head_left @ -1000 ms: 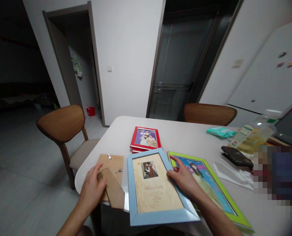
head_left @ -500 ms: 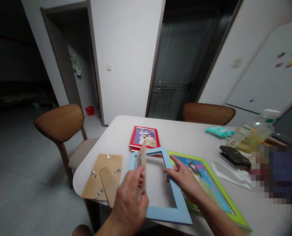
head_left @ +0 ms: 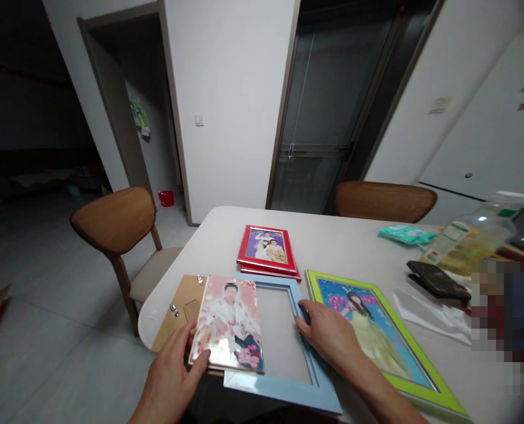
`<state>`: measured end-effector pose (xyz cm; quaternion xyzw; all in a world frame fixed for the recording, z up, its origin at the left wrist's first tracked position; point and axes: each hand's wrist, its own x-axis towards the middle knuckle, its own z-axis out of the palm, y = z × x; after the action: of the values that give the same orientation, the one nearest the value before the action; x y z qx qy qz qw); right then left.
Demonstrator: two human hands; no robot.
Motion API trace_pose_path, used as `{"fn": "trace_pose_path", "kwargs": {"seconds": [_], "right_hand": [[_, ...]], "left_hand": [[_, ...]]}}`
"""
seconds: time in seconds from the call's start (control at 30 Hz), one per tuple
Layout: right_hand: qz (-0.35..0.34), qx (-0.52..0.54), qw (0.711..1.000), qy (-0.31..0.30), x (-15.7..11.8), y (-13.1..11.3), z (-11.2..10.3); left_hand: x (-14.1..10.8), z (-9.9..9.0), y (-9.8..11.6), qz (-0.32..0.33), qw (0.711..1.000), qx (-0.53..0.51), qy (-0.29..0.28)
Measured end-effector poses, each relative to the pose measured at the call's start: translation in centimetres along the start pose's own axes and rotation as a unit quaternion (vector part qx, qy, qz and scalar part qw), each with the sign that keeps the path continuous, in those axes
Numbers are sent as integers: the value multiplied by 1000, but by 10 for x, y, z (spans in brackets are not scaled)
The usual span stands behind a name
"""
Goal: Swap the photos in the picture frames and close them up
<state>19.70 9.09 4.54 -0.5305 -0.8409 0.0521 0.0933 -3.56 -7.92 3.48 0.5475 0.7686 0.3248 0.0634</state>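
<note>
My left hand [head_left: 178,365] grips the lower left edge of a pink photo panel [head_left: 231,324], picture side up. The panel lies over the left side of a light blue frame [head_left: 288,386] and partly over a brown backing board [head_left: 185,294] with metal clips. My right hand [head_left: 328,335] holds the right side of the blue frame, whose opening shows a pale surface. Right of it lies a green frame [head_left: 421,359] with a picture of a person in a yellow dress. Behind the blue frame, red frames [head_left: 268,250] are stacked.
On the right of the white table [head_left: 324,235] are a teal packet [head_left: 405,235], a large bottle [head_left: 474,241], a black phone [head_left: 438,280] and white tissue [head_left: 430,315]. Wooden chairs stand at left [head_left: 116,221] and behind [head_left: 385,201].
The photo panel, held upright edge-on before, has tipped down to the left and now shows its picture. My left hand has moved left with it. The view has shifted slightly.
</note>
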Motion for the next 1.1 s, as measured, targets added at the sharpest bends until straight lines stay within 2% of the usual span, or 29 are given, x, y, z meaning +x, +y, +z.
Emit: {"fn": "trace_pose_path", "kwargs": {"seconds": [0.1,0.17,0.27,0.33,0.4,0.5,0.57,0.6,0.7,0.77,0.83,0.9,0.93,0.97,1.03,1.1], "right_hand": [[2,21,999,34,-1,-4,-5],[-12,78,995,59,-1,-11,-4],[-45,253,966,12,-1,-33,8],[-42,390,918,-49,0,-52,17],[-25,513,854,-80,-1,-71,19],[-32,647,760,-53,-5,-92,4],[-49,693,718,-25,-8,-97,-11],[-47,701,712,-18,-10,-97,-16],[34,679,732,-39,-12,-89,-19],[82,686,719,-69,-12,-80,-13],[83,716,690,-67,-12,-68,-8],[72,726,682,-46,-11,-53,-7],[77,718,690,-43,-10,-45,-8],[87,704,703,-53,-10,-36,-9],[107,668,731,-91,-9,-21,-9],[112,631,759,-115,-8,-12,-6]], "left_hand": [[0,0,2,54,998,39,-6],[1,1,7,92,994,47,-20],[2,11,19,132,988,38,-69],[2,21,27,149,984,29,-97],[3,31,33,163,981,18,-102],[10,35,38,178,982,-46,-42],[17,28,45,158,979,-129,26],[21,23,50,128,974,-179,60],[27,13,71,-20,933,-339,123],[26,17,83,-91,881,-453,104],[24,28,89,-112,829,-546,52],[22,38,87,-111,805,-583,8],[21,41,83,-113,813,-571,-1],[20,43,79,-113,837,-536,-6],[16,43,68,-89,902,-421,-17],[11,42,59,-29,953,-297,-51]]}}
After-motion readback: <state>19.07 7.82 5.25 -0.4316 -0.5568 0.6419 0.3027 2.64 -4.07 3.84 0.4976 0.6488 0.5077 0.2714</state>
